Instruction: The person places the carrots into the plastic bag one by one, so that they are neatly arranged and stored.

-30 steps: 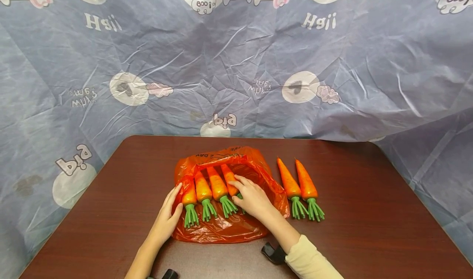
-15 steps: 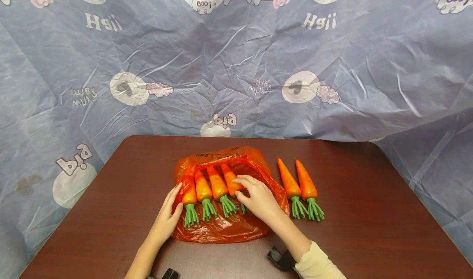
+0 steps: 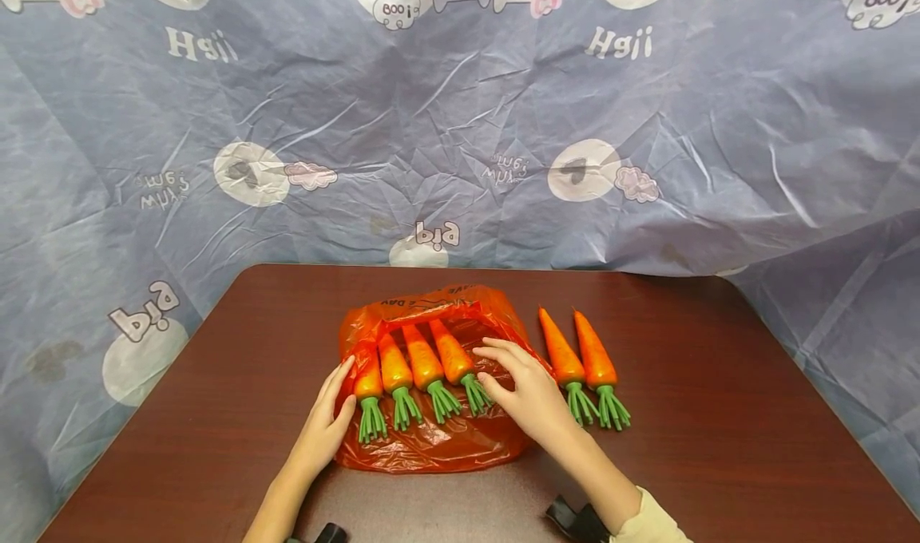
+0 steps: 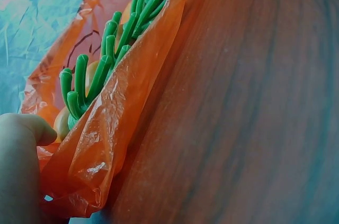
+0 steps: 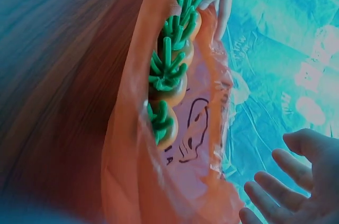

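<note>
Several orange toy-like carrots [image 3: 425, 357] with green tops lie side by side inside a red plastic bag [image 3: 438, 451], tops toward the person. My left hand [image 3: 325, 415] holds the bag's left rim, thumb on the carrot side and fingers outside, beside the leftmost carrot [image 3: 369, 379]. In the left wrist view its thumb [image 4: 37, 128] shows near the green tops [image 4: 82, 83]. My right hand [image 3: 528, 391], fingers spread, hovers over the bag's right side, just right of the rightmost bagged carrot [image 3: 451, 353]. Nothing is in its palm [image 5: 326, 181].
Two more carrots [image 3: 561, 351] lie on the brown table [image 3: 719, 415] just right of the bag, tips pointing away. A grey-blue printed cloth [image 3: 460, 112] hangs behind the table. Black wrist mounts [image 3: 575, 519] show at the front edge.
My right hand has let go of the rightmost bagged carrot and drawn away to the right, uncovering its green top. The left hand and the bag's left side have stayed in place.
</note>
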Demonstrator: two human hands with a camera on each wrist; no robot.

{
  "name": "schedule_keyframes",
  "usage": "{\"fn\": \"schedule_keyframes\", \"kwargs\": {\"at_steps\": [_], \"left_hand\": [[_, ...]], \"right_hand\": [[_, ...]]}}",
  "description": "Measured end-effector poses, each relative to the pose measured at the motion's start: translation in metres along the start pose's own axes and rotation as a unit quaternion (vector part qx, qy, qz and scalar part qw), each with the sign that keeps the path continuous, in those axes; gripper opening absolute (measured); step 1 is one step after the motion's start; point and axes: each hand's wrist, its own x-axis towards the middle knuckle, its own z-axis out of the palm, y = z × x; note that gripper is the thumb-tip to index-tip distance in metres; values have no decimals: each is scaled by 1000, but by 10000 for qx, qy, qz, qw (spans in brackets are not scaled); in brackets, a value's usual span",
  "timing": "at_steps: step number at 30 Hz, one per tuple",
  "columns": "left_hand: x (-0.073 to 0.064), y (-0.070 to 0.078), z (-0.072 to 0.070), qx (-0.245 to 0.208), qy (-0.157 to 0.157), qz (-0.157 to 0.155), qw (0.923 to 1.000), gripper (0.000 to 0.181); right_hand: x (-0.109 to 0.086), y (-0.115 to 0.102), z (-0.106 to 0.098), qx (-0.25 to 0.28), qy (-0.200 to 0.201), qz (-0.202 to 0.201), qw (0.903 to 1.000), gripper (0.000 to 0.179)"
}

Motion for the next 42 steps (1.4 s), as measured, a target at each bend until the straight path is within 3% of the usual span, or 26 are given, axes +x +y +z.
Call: {"fn": "schedule_keyframes", "kwargs": {"at_steps": [11, 19, 25, 29, 42], "left_hand": [[1, -2, 1, 145, 1, -17, 9999, 50], [0, -2, 2, 218, 57, -1, 9997, 50], [0, -1, 2, 272, 18, -64, 9996, 50], [0, -1, 2, 199, 8, -53, 9998, 50], [0, -4, 1, -7, -8, 50, 10000, 50]], "right_hand": [[-19, 19, -27, -36, 637, -159, 9978, 31], [-23, 35, -46, -248, 925, 63, 9954, 31], [-19, 61, -54, -318, 1180, 266, 9921, 31], [-17, 79, -55, -453, 1140, 490, 9912, 31], [-16, 125, -54, -738, 388, 1197, 9893, 38]]}}
